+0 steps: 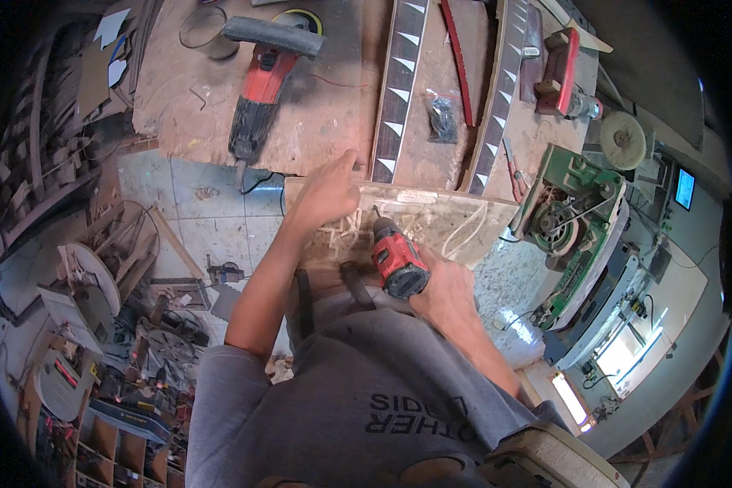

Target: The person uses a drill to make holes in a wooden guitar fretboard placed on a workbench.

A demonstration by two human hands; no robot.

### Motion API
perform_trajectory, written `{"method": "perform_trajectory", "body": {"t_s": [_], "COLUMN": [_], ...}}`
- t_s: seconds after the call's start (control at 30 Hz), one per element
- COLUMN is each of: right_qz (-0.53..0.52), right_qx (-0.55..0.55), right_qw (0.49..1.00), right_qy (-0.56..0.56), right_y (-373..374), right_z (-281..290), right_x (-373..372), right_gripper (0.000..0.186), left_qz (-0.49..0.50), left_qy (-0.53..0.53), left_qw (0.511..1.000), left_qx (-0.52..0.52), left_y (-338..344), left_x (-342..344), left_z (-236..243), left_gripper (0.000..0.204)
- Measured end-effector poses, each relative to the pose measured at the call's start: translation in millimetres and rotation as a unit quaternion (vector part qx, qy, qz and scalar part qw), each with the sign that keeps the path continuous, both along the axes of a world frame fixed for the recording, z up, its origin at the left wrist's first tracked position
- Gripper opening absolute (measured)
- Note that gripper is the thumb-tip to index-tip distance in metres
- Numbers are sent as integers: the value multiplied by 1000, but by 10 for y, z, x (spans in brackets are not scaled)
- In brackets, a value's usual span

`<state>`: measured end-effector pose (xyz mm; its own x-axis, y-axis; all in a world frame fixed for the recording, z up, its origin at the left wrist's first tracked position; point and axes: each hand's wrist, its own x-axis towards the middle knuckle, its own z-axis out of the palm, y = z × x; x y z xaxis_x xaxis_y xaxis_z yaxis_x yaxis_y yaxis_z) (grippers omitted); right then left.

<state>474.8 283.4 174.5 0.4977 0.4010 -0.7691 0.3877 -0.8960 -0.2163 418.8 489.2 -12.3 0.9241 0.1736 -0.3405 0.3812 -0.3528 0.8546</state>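
My right hand [447,293] grips a red and black cordless drill [401,264], its tip pointing away from me toward the workbench [195,106]. My left hand [333,191] is at the bench's front edge, left of the drill, fingers curled together; anything small within them is hidden. Just right of those fingers lies a dark guitar fretboard [399,89] with white fin-shaped inlays. A similar inlaid fretboard [500,98] lies farther right. Below the bench edge, a pale wooden surface [431,213] holds wood scraps [342,236] and a loop of pale cord [466,229].
A red and black angle grinder [264,89] lies on the bench's left, near a glass jar [205,31]. Between the fretboards are a red strip [457,61] and a small plastic bag [442,118]. A green belt-driven machine [565,228] stands right. Wood pieces and tools crowd the left.
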Motion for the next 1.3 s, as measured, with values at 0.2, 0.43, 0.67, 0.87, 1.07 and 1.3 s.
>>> {"method": "perform_trajectory", "body": {"t_s": [0.2, 0.43, 0.67, 0.87, 1.07, 1.3], "right_qz": [22, 31, 19, 41, 83, 122], "right_qx": [-17, -25, -42, -20, -18, -12], "right_qw": [1000, 999, 998, 999, 996, 992], "right_qy": [6, 20, 33, 24, 9, -10], "right_y": [-1, 32, 40, 16, 42, -31], "right_z": [-47, -49, -63, -85, -100, -192], "right_x": [31, 64, 63, 42, 143, 169], "right_gripper": [57, 63, 69, 65, 46, 42], "left_qz": [-120, -143, -123, 78, 68, 73], "left_qy": [83, 162, 159, 71, 67, 40], "left_qw": [984, 969, 977, 969, 977, 989], "left_qx": [97, 120, 78, -223, -193, -125], "left_y": [-20, -22, 11, 57, -51, -111], "left_x": [54, 157, 203, 579, 596, 541], "left_z": [36, 44, 64, -243, -511, -469], "left_gripper": [43, 45, 45, 42, 43, 47]}}
